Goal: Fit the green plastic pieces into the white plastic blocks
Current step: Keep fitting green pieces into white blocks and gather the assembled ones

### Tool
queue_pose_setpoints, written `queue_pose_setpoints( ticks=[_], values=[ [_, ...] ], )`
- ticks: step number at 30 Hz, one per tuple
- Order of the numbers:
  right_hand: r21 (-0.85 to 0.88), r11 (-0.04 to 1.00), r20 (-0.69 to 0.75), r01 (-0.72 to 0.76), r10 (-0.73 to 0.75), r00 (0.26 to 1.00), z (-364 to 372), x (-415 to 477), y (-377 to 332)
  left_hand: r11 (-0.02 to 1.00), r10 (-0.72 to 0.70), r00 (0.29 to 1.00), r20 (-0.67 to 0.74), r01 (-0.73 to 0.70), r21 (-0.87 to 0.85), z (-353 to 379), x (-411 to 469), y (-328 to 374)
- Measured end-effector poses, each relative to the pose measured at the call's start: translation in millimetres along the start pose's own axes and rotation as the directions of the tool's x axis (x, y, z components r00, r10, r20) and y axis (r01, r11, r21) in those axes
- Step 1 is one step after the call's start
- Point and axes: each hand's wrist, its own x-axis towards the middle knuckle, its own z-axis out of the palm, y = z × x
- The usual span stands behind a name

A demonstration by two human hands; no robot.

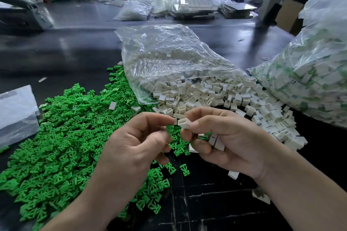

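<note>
- A white block point(185, 123) is held up over the table point(216, 202), just below the middle of the view, its open hollow facing up
- The right hand point(231, 142) pinches this block between thumb and forefinger; its lower fingers are curled round a few spare blocks point(217, 141) and one green piece point(206, 134) kept in the palm
- The left hand point(135, 144) comes in from 9 o'clock of the block with fingers curled, its forefinger tip right against the block's side; whether it pinches anything there cannot be told
- A wide heap of green pieces point(65, 137) lies on the table at 8 o'clock of the hands and runs under them
- Loose white blocks point(216, 93) are heaped at 1 o'clock, touching the green heap where the two meet
- They spill from the mouth of a clear bag point(169, 52) lying at 12 o'clock
- A large bag point(319, 71) packed with white blocks showing green stands at 2 o'clock
- A flat plastic bag point(16, 110) lies at 9 o'clock, beside the green heap
</note>
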Motion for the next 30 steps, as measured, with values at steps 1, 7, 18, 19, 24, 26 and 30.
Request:
queue_pose_setpoints(
  ticks=[1, 7, 18, 19, 24, 26, 30],
  values=[
    [0.023, 1.000, 0.012, 0.000, 0.000, 1.000, -0.4, 0.0, 0.3, 1.000, -0.008, 1.000, 0.007, 0.009, -0.024, 0.3, 0.2, -1.0],
    [0.024, 1.000, -0.034, 0.015, -0.014, 0.999, 1.6, 2.9, 6.3, 0.992, -0.015, 1.000, -0.021, 0.012, -0.129, 0.3, 3.0, -3.6],
    [-0.168, 0.983, -0.010, 0.069, -0.072, 0.997, 11.0, -2.9, 9.4, 0.915, -0.106, 0.994, 0.021, 0.105, -0.389, -2.1, 6.4, -3.9],
    [-0.212, 0.974, -0.014, 0.085, -0.090, 0.996, 12.3, -3.5, 10.0, 0.912, -0.112, 0.993, 0.024, 0.112, -0.394, -2.1, 6.7, -4.0],
    [-0.417, 0.891, -0.014, 0.183, -0.207, 0.978, 15.7, -5.2, 12.5, 0.931, -0.109, 0.994, -0.004, 0.101, -0.350, -2.8, 6.0, -4.6],
    [-0.485, 0.849, -0.010, 0.210, -0.246, 0.969, 15.8, -5.4, 13.0, 0.943, -0.099, 0.995, -0.011, 0.090, -0.321, -3.4, 5.1, -4.7],
    [-0.594, 0.756, 0.011, 0.274, -0.333, 0.943, 16.3, -5.7, 14.6, 0.963, -0.086, 0.996, -0.008, 0.081, -0.255, -4.0, 3.7, -4.8]
  ],
)
